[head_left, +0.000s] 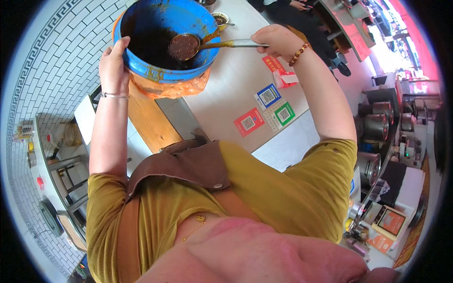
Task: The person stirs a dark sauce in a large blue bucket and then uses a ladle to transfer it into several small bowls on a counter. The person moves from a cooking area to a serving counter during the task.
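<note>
A large blue plastic bucket is tilted towards me, its inner wall smeared with dark sauce. My left hand grips its rim on the left side, thumb over the edge. In my right hand is the handle of a metal ladle, coated with brownish residue near the bowl. Dark reddish-brown paste fills the ladle's bowl, which is inside the bucket's mouth. An orange plastic bag shows beneath and around the bucket. How much lies at the bucket's dark bottom cannot be made out.
The pale table carries several printed code cards and a red-and-white packet. Behind the bucket stands a small bowl with a spoon. A wooden bench is below. Another person is across the table; steel pots stand at right.
</note>
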A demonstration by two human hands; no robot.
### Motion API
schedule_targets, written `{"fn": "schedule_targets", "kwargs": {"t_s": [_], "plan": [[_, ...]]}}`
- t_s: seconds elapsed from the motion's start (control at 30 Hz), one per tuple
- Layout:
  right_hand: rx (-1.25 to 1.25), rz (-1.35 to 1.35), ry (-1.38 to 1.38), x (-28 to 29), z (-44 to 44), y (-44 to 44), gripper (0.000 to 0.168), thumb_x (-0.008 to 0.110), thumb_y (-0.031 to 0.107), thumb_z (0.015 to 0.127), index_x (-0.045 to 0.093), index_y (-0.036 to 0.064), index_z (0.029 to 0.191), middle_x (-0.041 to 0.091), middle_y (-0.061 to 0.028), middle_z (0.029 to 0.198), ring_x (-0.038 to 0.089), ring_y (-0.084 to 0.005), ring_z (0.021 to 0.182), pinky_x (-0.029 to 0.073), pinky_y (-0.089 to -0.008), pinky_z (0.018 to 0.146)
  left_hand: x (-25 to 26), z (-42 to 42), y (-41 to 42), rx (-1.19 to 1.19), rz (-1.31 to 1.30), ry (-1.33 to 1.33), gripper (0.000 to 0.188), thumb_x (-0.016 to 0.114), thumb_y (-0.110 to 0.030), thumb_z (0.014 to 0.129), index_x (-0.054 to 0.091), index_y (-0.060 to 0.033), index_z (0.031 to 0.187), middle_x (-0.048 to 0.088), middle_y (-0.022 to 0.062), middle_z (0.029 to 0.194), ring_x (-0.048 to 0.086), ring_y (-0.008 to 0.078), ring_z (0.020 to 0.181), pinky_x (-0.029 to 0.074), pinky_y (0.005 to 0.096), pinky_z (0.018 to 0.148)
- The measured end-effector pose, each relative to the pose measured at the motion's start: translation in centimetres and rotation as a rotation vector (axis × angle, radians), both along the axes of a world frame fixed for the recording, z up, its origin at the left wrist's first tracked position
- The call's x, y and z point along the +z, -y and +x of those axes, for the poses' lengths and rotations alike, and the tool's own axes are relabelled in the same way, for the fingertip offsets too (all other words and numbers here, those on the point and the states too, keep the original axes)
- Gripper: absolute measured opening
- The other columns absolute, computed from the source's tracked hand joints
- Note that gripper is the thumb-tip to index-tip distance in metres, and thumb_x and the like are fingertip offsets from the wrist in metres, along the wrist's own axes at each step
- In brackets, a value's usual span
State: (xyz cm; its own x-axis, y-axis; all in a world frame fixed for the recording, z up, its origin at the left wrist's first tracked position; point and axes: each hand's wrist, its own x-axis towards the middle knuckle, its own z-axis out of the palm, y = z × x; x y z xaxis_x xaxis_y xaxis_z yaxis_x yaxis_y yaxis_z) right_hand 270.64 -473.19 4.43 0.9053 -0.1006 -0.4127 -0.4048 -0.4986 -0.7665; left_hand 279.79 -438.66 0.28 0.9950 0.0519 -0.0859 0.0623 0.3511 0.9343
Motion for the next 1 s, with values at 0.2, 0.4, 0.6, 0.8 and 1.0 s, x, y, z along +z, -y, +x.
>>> {"fn": "schedule_targets", "kwargs": {"t_s": [0.2, 0.4, 0.6, 0.8, 1.0], "plan": [[-0.022, 0.033, 0.055, -0.5, 5.1, 4.7, 0.02, 0.054, 0.021, 0.079, 0.058, 0.002, 0.079, 0.051, -0.0013, 0.061, 0.031, -0.005, 0.044, 0.024, -0.0187, 0.039, -1.2, 6.2, 4.5, 0.006, -0.05, 0.025, 0.026, 0.065, -0.01, 0.072, 0.049, 0.005, 0.084, 0.053, 0.005, 0.074, 0.052, 0.0127, 0.063, 0.045, 0.0237, 0.059], [-0.036, -0.038, 0.112, 0.3, 8.8, 7.8, 0.02, 0.051, 0.022, 0.081, 0.057, 0.004, 0.076, 0.051, -0.0006, 0.062, 0.028, -0.0028, 0.044, 0.021, -0.0175, 0.038, -0.9, 10.1, 7.0, 0.002, -0.03, 0.016, 0.031, 0.066, -0.01, 0.071, 0.048, 0.0087, 0.088, 0.055, 0.0081, 0.077, 0.055, 0.0149, 0.065, 0.047, 0.0248, 0.061], [-0.029, -0.089, 0.161, 1.0, 10.9, 10.6, 0.02, 0.052, 0.018, 0.081, 0.059, 0.0, 0.074, 0.051, -0.0028, 0.058, 0.036, -0.0073, 0.043, 0.029, -0.022, 0.038, -1.7, 12.7, 8.5, -0.013, -0.051, 0.061, 0.031, 0.068, -0.009, 0.069, 0.049, 0.0076, 0.087, 0.057, 0.0083, 0.078, 0.055, 0.0149, 0.066, 0.047, 0.0245, 0.061], [-0.167, 0.101, 0.053, 0.6, 12.3, 12.7, 0.023, 0.054, 0.018, 0.081, 0.059, -0.001, 0.07, 0.053, -0.0071, 0.058, 0.043, -0.012, 0.043, 0.034, -0.0246, 0.04, -2.1, 13.5, 9.3, 0.021, 0.014, 0.039, 0.029, 0.067, -0.012, 0.071, 0.052, 0.0071, 0.088, 0.058, 0.007, 0.079, 0.056, 0.0149, 0.071, 0.045, 0.0252, 0.066], [-0.206, 0.352, -0.015, -0.7, 12.8, 15.7, 0.018, 0.053, 0.015, 0.081, 0.055, 0.0, 0.071, 0.051, -0.0066, 0.057, 0.039, -0.009, 0.04, 0.03, -0.0217, 0.036, -3.0, 14.5, 9.2, -0.005, -0.036, 0.011, 0.027, 0.066, -0.012, 0.071, 0.055, 0.0054, 0.089, 0.058, 0.0063, 0.081, 0.056, 0.0148, 0.073, 0.045, 0.0259, 0.066]]}}
